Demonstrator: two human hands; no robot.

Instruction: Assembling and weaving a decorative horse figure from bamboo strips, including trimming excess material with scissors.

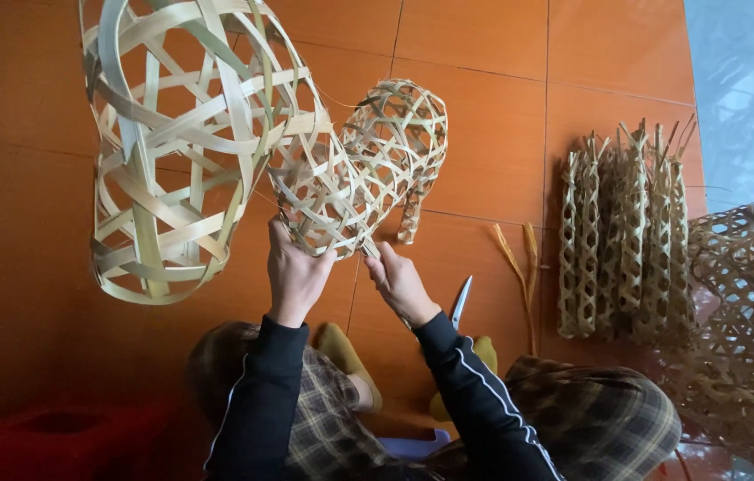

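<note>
I hold a woven bamboo figure in the air over the orange tiled floor. Its large open-weave body (172, 151) of wide strips fills the upper left. A finer woven section (377, 160) with a narrow hanging part joins it at the middle. My left hand (295, 272) grips the lower edge of the fine weave from below. Just to its right, my right hand (399, 283) pinches the same woven edge. Both arms wear dark sleeves, the right one with a white stripe.
Scissors (461, 301) lie on the floor beside my right wrist. Several narrow woven bamboo tubes (622, 236) lie side by side at the right, with a heap of loose weave (747, 321) past them. Loose strips (520, 258) lie nearby. A red object (56, 436) sits lower left.
</note>
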